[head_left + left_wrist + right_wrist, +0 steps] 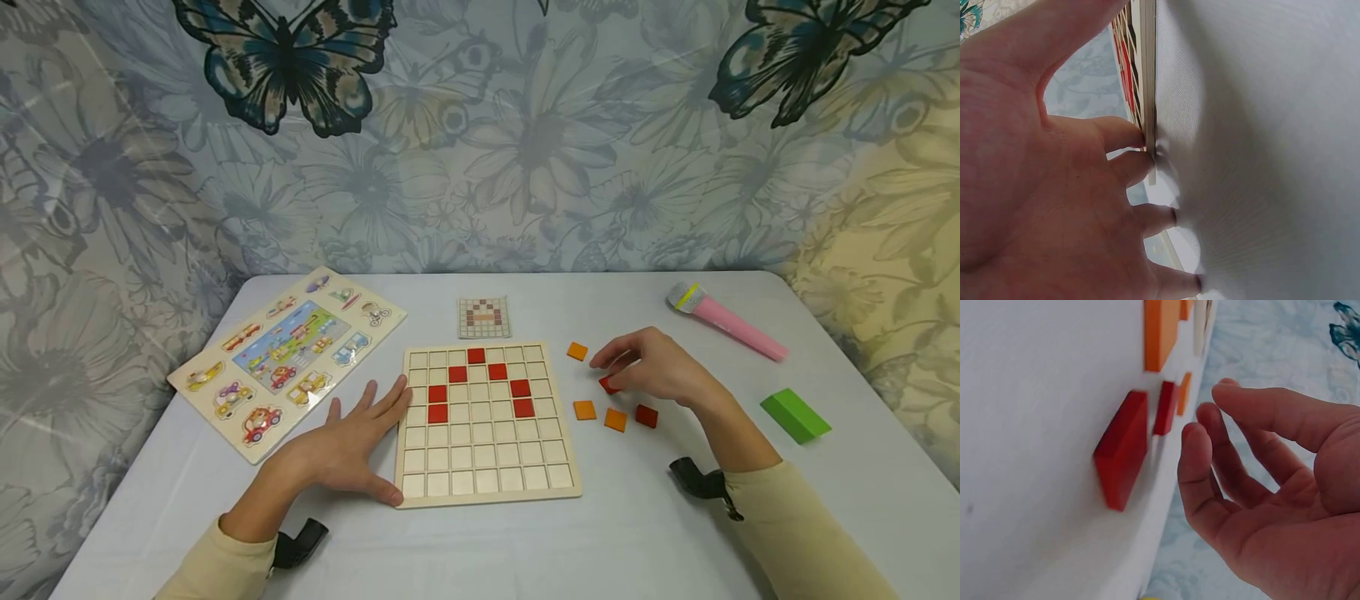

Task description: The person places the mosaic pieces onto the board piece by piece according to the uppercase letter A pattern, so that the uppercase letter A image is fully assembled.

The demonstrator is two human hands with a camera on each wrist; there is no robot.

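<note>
A red tile [608,385] is lying on the desk [480,546], right of the grid board [486,433], near orange tiles [585,410] and a second red tile [646,416]; the right hand [656,367] is hovering beside it, its fingers [1196,450] bent, parted and holding nothing; sound practice is pinching opposite edges, sparing neighbouring pieces; the left hand [345,446] is resting against the board's left edge, spread and gripping nothing, probably steadying it; light pressure is sufficing; a patterned card [483,319] is lying just beyond the board.
</note>
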